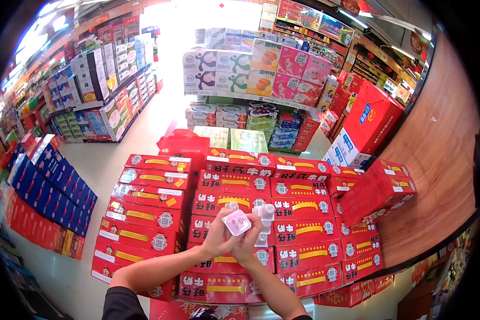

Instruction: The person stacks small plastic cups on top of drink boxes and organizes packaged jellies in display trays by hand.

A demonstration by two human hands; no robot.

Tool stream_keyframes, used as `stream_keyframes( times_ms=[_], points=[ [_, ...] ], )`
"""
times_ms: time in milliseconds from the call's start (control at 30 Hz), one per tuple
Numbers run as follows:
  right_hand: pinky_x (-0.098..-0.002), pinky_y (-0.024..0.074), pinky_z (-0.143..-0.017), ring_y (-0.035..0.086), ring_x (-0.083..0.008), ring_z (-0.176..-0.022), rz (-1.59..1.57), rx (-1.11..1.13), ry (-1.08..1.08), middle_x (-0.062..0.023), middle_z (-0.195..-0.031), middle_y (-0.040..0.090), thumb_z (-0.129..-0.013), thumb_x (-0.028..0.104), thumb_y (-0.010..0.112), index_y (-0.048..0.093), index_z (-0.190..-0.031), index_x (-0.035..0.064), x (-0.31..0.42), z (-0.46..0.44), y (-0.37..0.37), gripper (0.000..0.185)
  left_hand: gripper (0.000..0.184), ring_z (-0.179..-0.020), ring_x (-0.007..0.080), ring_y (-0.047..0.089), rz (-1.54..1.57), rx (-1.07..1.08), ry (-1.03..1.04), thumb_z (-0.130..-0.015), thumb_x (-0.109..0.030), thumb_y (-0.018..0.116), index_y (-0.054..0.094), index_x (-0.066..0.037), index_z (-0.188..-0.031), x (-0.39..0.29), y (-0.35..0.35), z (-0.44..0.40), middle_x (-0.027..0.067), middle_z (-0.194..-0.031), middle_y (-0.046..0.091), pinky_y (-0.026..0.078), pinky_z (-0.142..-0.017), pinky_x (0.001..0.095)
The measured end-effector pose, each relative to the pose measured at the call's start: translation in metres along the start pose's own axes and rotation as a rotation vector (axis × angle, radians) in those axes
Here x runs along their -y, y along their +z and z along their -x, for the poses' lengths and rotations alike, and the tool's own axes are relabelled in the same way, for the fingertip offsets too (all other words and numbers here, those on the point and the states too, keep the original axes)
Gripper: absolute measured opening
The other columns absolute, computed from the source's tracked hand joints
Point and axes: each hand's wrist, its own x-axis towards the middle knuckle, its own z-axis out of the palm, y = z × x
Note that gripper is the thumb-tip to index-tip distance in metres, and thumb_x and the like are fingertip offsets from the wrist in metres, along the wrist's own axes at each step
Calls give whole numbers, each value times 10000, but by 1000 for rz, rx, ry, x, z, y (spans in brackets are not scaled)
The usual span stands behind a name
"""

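My left hand [217, 236] and my right hand [248, 241] meet above stacked red milk cartons [232, 184]. Between them, fingers of both are closed around a small white container [237, 222] whose square lid has pink printing and faces up toward me; its lower part is hidden. White bottles [264, 212] stand in a cluster on the cartons, just beyond and beside my right hand. Another white bottle top [232, 205] shows behind the container, partly hidden by my left hand.
Red cartons with yellow handles [134, 234] form rows at my left. A red bag [182, 146] sits behind them. Red boxes [376, 194] stand at right beside a brown wood surface [437, 154]. Shelves of drink cartons [229, 69] rise ahead; blue boxes [53, 184] lie far left.
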Motion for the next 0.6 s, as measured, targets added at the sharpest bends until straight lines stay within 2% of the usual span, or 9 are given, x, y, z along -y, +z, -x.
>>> stream_keyframes(
  times_ms=[133, 233, 300, 600],
  points=[
    [-323, 478, -772, 534, -179, -930, -23, -30, 17, -98, -1051, 463, -782, 48, 751, 367, -1235, 23, 0, 0, 2, 594, 402, -967, 271, 574, -64, 26, 21, -825, -89, 643, 482, 23, -1177, 1, -1, 0, 162, -1040, 532, 470, -843, 381],
    [-323, 479, -777, 539, -179, -928, 26, -27, 57, -96, -1022, 493, -793, 79, 754, 404, -1210, 21, -4, 4, -2, 547, 339, -903, 199, 601, -104, 4, 25, -797, -52, 612, 492, 21, -1106, -6, 1, -3, 110, -981, 544, 487, -781, 348],
    [-317, 484, -775, 551, -177, -922, 36, -30, 76, -93, -1004, 515, -801, 94, 754, 425, -1196, 21, -6, 4, -1, 519, 328, -896, 196, 606, -114, 2, 37, -803, -50, 613, 491, 20, -1100, -4, 1, -4, 108, -981, 546, 490, -774, 343],
    [-319, 494, -766, 591, -184, -890, -141, -56, 229, -93, -1034, 565, -791, 92, 765, 425, -1285, 10, 1, 5, 1, 604, 304, -885, 182, 614, -93, -3, -3, -829, -43, 602, 486, 20, -1103, -3, 1, -2, 103, -992, 553, 496, -746, 324]
  ],
)
